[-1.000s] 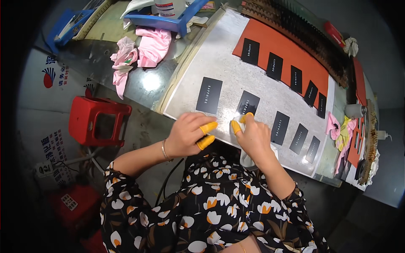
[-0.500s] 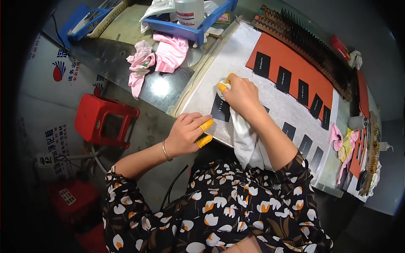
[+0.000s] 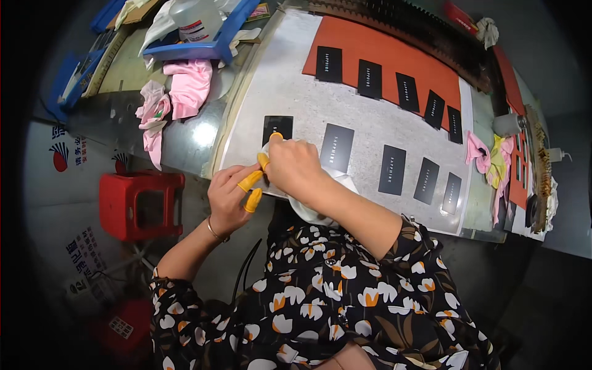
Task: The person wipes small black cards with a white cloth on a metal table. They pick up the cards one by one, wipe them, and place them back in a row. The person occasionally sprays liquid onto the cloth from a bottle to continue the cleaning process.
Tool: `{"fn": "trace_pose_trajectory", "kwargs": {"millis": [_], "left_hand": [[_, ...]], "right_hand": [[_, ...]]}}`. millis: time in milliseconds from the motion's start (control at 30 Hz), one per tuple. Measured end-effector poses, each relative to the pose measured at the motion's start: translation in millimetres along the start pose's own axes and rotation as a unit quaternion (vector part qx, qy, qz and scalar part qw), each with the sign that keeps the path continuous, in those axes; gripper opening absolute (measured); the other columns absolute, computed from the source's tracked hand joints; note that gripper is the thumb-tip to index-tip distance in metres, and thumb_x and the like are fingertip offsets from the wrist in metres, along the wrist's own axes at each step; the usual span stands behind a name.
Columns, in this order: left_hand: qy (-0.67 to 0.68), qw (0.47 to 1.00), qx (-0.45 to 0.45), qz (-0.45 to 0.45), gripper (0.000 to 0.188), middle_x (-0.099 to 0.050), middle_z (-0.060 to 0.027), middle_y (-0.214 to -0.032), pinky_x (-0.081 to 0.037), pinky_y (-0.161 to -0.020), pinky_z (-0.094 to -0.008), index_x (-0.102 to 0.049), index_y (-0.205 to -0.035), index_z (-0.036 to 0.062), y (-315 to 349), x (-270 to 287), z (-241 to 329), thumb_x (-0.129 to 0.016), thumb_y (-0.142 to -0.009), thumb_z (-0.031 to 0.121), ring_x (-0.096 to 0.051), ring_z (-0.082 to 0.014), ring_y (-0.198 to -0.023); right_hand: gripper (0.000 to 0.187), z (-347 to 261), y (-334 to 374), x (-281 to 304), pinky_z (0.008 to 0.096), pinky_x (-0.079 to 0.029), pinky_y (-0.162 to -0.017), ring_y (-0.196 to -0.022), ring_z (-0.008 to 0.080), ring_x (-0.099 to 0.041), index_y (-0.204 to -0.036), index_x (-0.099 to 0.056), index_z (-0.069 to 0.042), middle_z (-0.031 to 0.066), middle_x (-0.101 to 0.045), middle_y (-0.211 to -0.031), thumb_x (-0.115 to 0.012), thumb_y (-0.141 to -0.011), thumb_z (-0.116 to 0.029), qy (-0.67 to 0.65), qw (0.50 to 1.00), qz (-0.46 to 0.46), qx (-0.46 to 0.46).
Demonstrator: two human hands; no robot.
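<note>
A black card [image 3: 277, 123] with pale lettering lies at the left end of the near row on a grey sheet [image 3: 253, 92]. My right hand [image 3: 299, 166], with yellow finger cots, is closed on a white cloth [image 3: 314, 211] and covers the near part of this card. The cloth trails under my right forearm toward my lap. My left hand [image 3: 229, 196] is at the sheet's near edge, its fingers apart and two of them in yellow cots. One fingertip reaches close to my right hand; whether it touches the card is hidden.
More black cards [image 3: 393, 169] lie to the right, and another row rests along an orange-red panel [image 3: 345, 43]. Brown bristled strips [image 3: 419, 24] run behind it. Pink cloths [image 3: 190, 86], a blue tray [image 3: 197, 52] with a bottle [image 3: 196, 21], and a red stool [image 3: 139, 203] are left.
My right hand has come from the card's far end to its near part, closer to my left hand, uncovering the far end. The whole view has shifted, showing more of the near row.
</note>
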State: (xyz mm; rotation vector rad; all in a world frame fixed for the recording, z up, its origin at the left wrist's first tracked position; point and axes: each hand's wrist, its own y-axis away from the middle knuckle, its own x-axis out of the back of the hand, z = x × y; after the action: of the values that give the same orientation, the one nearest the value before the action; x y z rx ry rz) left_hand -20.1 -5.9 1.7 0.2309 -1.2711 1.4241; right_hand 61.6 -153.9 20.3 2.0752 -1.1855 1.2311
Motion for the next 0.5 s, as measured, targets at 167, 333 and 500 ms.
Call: {"fn": "trace_pose_trajectory", "kwargs": {"millis": [167, 333, 500], "left_hand": [[0.189, 0.947, 0.255, 0.048, 0.036, -0.063, -0.0078, -0.093, -0.042, -0.072, -0.0254, -0.054, -0.114, 0.0016, -17.0, 2.2, -1.4, -0.059, -0.078, 0.004, -0.058, -0.016, -0.086], [0.156, 0.979, 0.125, -0.045, 0.066, -0.051, -0.0114, -0.119, -0.034, -0.092, -0.0335, -0.036, -0.13, 0.0015, -99.4, -19.9, 52.6, -0.067, -0.075, 0.019, -0.047, -0.023, -0.108], [0.194, 0.948, -0.138, -0.21, 0.096, -0.035, -0.0231, -0.129, -0.026, -0.098, -0.044, -0.03, -0.129, -0.0043, -155.5, -131.3, 188.9, -0.077, -0.058, 0.04, -0.032, -0.0354, -0.121]], "right_hand": [[0.029, 2.1, 38.4, 6.4, 0.0441, -0.049, -0.057, -0.062, 0.0369, -0.061, -0.083, -0.054, 0.006, 0.0201, -0.06, -0.064, -0.058, -0.075, -0.021, -0.039, 0.993, -0.068, 0.087], [0.027, 49.1, 124.1, 84.5, 0.0415, -0.047, -0.061, -0.065, 0.035, -0.06, -0.084, -0.056, -0.001, 0.0184, -0.061, -0.068, -0.06, -0.076, -0.026, -0.162, 0.966, -0.184, 0.085], [0.014, 135.2, 248.5, 164.5, 0.0221, -0.043, -0.052, -0.057, 0.0073, -0.052, -0.087, -0.057, -0.005, 0.0011, -0.057, -0.071, -0.063, -0.079, -0.014, -0.459, 0.87, 0.084, -0.16]]}}
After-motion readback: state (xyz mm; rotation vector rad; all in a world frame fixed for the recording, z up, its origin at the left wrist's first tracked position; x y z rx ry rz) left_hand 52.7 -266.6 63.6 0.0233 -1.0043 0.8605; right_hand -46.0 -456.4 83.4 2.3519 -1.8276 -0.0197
